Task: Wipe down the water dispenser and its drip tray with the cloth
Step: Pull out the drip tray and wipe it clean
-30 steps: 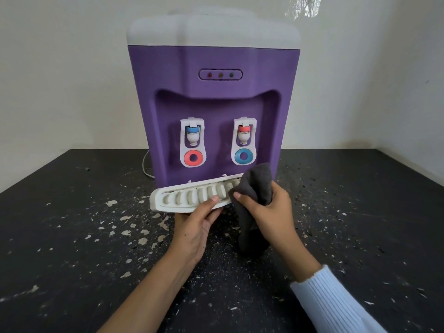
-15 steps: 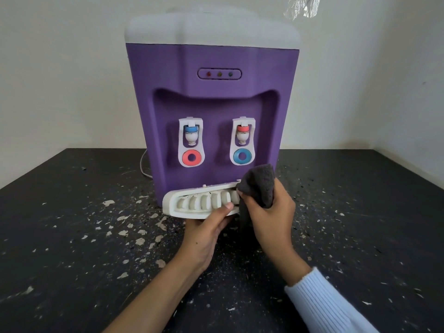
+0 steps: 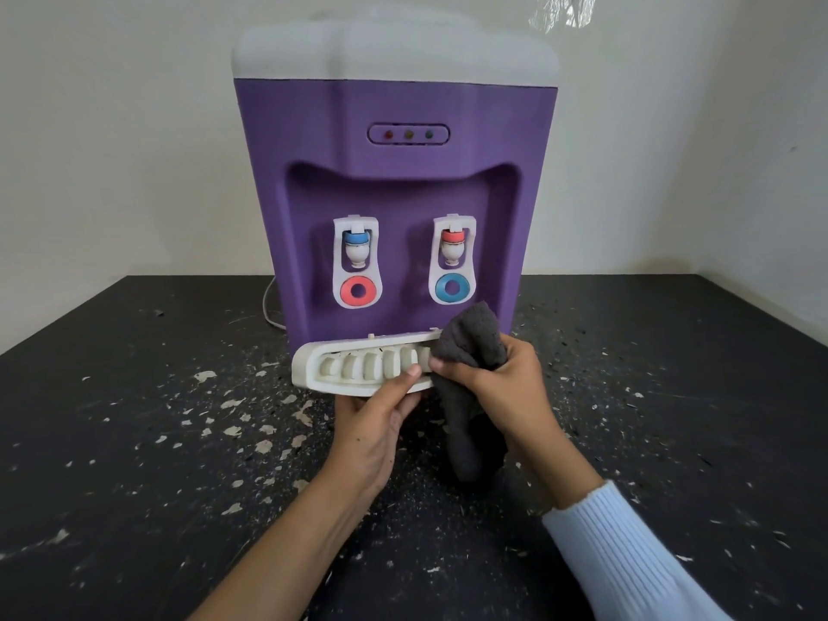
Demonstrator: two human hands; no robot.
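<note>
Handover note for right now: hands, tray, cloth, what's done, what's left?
Left hand: grips the front edge of the drip tray, thumb on top.
Right hand: holds the cloth against the tray's right end.
Tray: tilted, at the foot of the water dispenser, which stands on the table.
Done: cloth is on the tray; how much is clean can't be told.
Left: finish the tray, then likely the dispenser body.

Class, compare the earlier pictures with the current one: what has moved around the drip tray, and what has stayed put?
The left hand, gripping the drip tray, has slid it rightward, toward the cloth. The right hand still holds the cloth at the tray's right end. The water dispenser has not moved.
</note>
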